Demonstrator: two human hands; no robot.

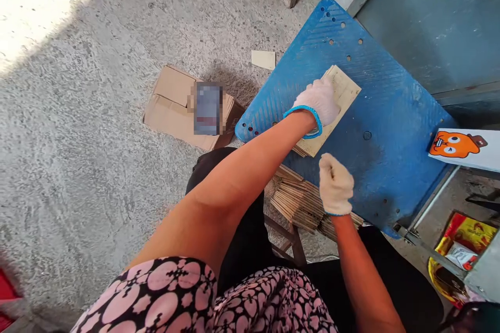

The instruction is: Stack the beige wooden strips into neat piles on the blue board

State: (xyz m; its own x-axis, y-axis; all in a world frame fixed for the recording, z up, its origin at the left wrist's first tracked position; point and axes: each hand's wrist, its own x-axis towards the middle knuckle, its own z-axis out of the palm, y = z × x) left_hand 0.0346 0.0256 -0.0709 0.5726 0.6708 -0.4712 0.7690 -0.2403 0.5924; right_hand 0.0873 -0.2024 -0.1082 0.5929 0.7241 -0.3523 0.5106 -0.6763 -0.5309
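Observation:
My left hand point(317, 100), in a white knit glove with a blue cuff, reaches across onto a stack of thin, pale wooden boards point(346, 88). Its fingers are curled closed against the top board; whatever lies inside them is hidden. The boards rest slantwise on a blue plastic tabletop point(390, 114) with holes in its corners. Nearer my body, my right hand point(336, 184) is held in a fist, also gloved, apart from the stack. What it may hold does not show. Below it, many more thin wooden slats point(299, 203) sit bundled beside the table's near edge.
A cardboard box point(172, 99) stands on the concrete floor at left, with a blurred dark object point(208, 109) on top. One pale board piece point(263, 59) lies on the floor. At right are a white box with an orange cartoon point(455, 144) and a yellow-red bag point(474, 234).

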